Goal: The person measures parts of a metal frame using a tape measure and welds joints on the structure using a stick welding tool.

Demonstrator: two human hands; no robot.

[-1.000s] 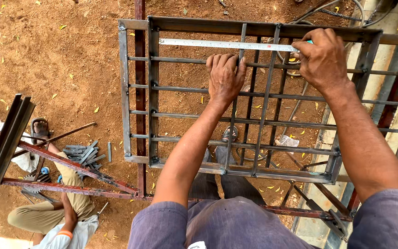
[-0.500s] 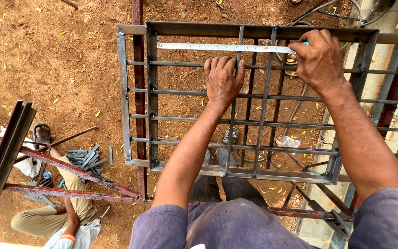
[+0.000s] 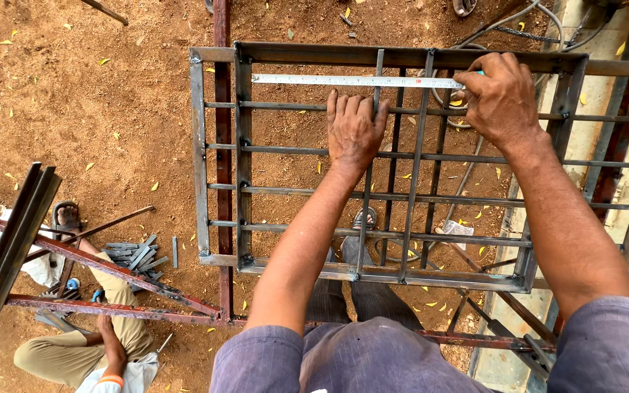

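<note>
The fingers (image 3: 349,109) of the left hand (image 3: 354,135) are held together and laid flat on a vertical bar of the metal grille (image 3: 220,156), fingertips just under the steel ruler (image 3: 354,81). The ruler is laid flat across the grille's top end, at twelve o'clock from the left hand, and its far end is covered by the right hand (image 3: 500,98), whose fingers are curled down over it at two o'clock. A measuring step is judged to be in hand: bar spacing is being checked. A steady ruler and a marked or nudged bar are called for next. A seated co-worker (image 3: 89,349) is seen at seven o'clock.
</note>
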